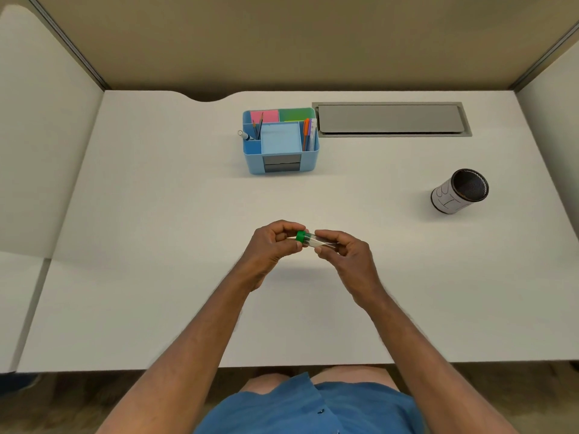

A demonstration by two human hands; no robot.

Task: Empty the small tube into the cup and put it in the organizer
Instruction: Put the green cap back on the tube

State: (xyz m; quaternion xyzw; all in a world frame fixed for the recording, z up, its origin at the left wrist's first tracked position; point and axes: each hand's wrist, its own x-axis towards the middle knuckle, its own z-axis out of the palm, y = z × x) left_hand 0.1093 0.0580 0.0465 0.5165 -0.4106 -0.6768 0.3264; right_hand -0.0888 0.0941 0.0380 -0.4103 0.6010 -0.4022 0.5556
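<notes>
A small clear tube (320, 240) with a green cap (300, 236) lies level between both hands, above the middle of the white desk. My left hand (272, 245) pinches the green cap. My right hand (347, 255) grips the clear body. I cannot make out what is inside the tube. The cup (460, 191), dark mesh with a white paper label, stands at the right of the desk, apart from the hands. The blue organizer (280, 140) sits at the back centre, with pens, sticky notes and a notepad in its compartments.
A grey cable-tray lid (390, 119) is set into the desk just right of the organizer. Beige partition walls close in the back and both sides. The desk's front edge (282, 364) runs just above my lap.
</notes>
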